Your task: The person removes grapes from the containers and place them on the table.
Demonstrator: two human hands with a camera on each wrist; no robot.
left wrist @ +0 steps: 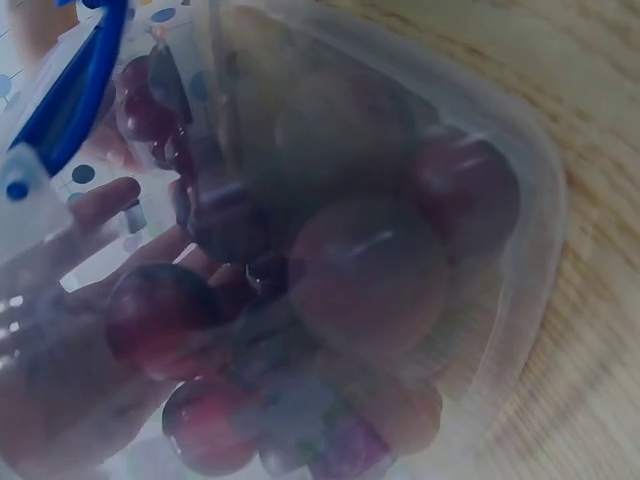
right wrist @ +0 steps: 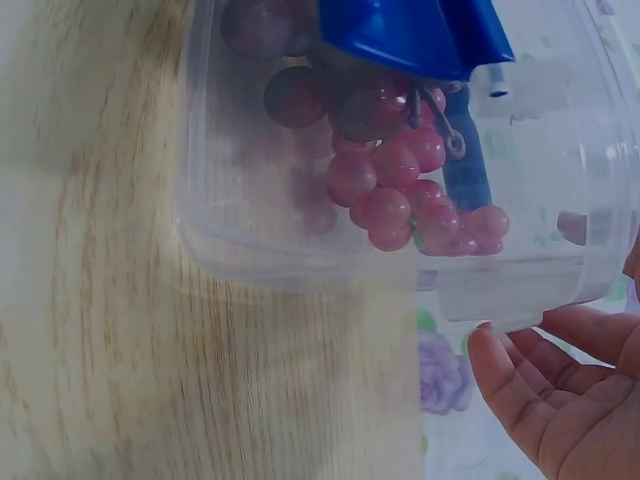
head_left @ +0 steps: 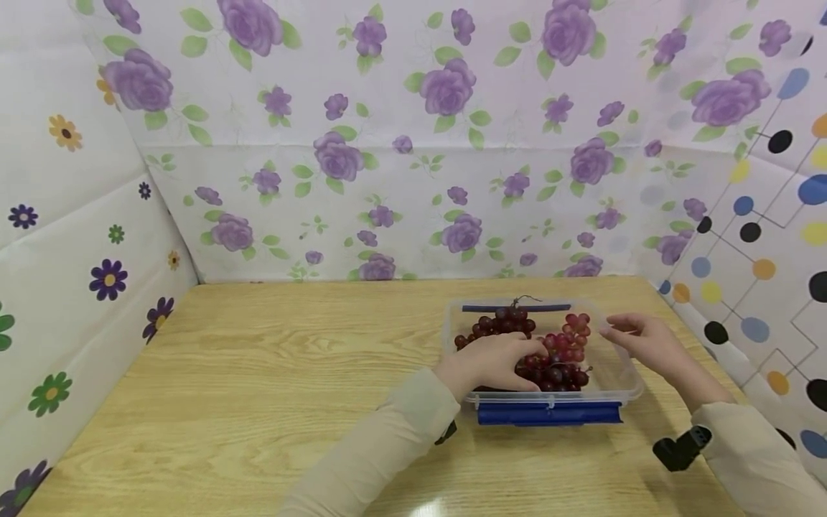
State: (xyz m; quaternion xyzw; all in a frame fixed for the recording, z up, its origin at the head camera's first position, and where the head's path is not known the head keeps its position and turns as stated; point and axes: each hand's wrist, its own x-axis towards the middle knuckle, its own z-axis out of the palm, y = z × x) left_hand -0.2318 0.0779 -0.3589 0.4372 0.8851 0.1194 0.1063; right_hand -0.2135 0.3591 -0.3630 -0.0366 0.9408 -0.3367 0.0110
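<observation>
A clear plastic container (head_left: 623,391) with a blue latch (head_left: 549,414) on its near edge stands on the right half of the wooden table. It holds a dark grape bunch (head_left: 500,324) and a lighter red bunch (head_left: 571,337). My left hand (head_left: 494,362) reaches into the box, fingers curled over the dark grapes. My right hand (head_left: 646,341) hovers by the box's right rim with its fingers relaxed. In the right wrist view the right hand (right wrist: 540,390) lies open just beside the container's corner (right wrist: 260,250), with red grapes (right wrist: 400,190) showing through the wall. The left wrist view is filled by blurred grapes (left wrist: 365,270).
The wooden table (head_left: 258,373) spreads bare to the left of the box. Floral sheets wall off the back and left, and a dotted sheet (head_left: 762,237) closes the right side close to the container. A black wrist camera (head_left: 678,449) sits on my right forearm.
</observation>
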